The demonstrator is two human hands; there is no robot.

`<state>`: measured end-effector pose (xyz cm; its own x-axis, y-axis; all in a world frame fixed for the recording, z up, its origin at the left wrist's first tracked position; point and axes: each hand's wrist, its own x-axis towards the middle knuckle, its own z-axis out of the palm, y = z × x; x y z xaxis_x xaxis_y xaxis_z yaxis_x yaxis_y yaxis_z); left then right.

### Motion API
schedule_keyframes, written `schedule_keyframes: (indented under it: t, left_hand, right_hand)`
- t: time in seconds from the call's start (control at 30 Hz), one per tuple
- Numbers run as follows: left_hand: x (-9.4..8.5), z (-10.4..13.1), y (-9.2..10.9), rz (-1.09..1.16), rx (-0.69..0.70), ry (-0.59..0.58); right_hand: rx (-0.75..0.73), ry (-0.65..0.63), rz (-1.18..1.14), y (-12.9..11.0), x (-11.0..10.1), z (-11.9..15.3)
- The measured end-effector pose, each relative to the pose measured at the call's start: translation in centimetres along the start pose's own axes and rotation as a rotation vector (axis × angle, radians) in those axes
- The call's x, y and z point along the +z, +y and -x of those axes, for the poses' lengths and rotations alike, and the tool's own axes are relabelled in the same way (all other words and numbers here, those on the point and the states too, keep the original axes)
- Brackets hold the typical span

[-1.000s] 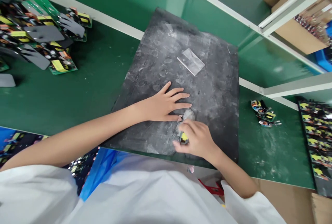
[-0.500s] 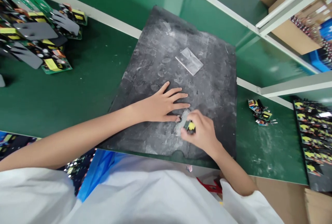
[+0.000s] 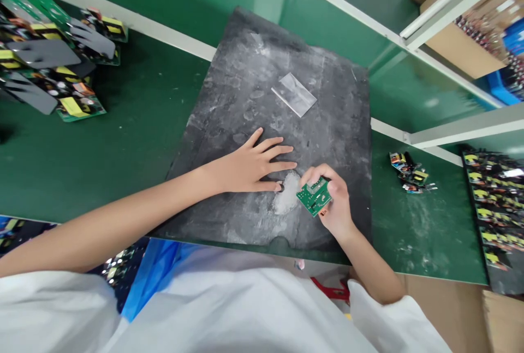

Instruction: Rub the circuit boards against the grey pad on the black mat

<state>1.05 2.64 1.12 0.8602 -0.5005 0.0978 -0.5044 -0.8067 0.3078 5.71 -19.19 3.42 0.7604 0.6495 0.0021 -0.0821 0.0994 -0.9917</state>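
My right hand (image 3: 333, 195) grips a small circuit board (image 3: 314, 196) above the black mat (image 3: 229, 91), with the board's green solder side turned up toward me. Flat on the mat, fingers spread, lies my left hand (image 3: 262, 165). Its thumb rests at the edge of a whitish rough patch (image 3: 286, 195), beside a small dark spot whose kind I cannot make out. The patch sits between my two hands. Farther up the mat is a clear flat rectangular piece (image 3: 294, 94), apart from both hands.
Piled circuit boards with grey heat sinks (image 3: 45, 53) stand on the green bench (image 3: 151, 107) at the left. A few boards (image 3: 411, 172) lie to the right, near a black tray (image 3: 505, 274) of more boards. Behind runs a white frame rail (image 3: 172, 36).
My right hand has turned the circuit board over, from components showing to its green underside, and lifted it slightly rightward off the whitish patch. My left hand stays flat in place.
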Motion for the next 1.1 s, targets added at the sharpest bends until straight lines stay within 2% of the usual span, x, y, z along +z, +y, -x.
schedule_keyframes:
  t: [0.1,0.2,0.3,0.53,0.6,0.8,0.87,1.0,1.1]
  left_hand:
    - [0.0,0.0,0.0,-0.004,0.006,0.001]
    - [0.0,0.0,0.0,-0.003,0.007,0.002]
    - [0.0,0.0,0.0,0.002,0.005,0.005]
    - [-0.1,0.0,0.0,0.009,0.005,0.004]
    - [-0.1,0.0,0.0,0.012,0.003,0.009]
    - [0.0,-0.1,0.0,0.011,-0.003,-0.001]
    - [0.0,-0.1,0.0,0.01,-0.004,-0.001]
    - [-0.2,-0.1,0.1,0.008,-0.008,-0.008]
    - [-0.3,-0.1,0.0,0.007,-0.011,-0.013]
  right_hand:
    - [0.09,0.004,-0.146,0.4,0.5,0.0]
    - [0.063,0.002,-0.069,0.6,0.6,0.2]
    - [-0.109,-0.023,0.24,0.4,0.6,0.5]
    - [-0.628,-0.341,0.924,0.7,2.1,1.3]
    - [-0.705,-0.38,1.065,1.0,2.2,1.3]
    - [-0.658,-0.187,1.222,0.8,1.3,0.3]
    - [-0.657,-0.2,1.218,0.8,1.6,0.5]
    - [-0.711,-0.342,1.173,1.1,2.6,1.4]
    - [-0.696,-0.32,1.155,1.2,2.5,1.5]
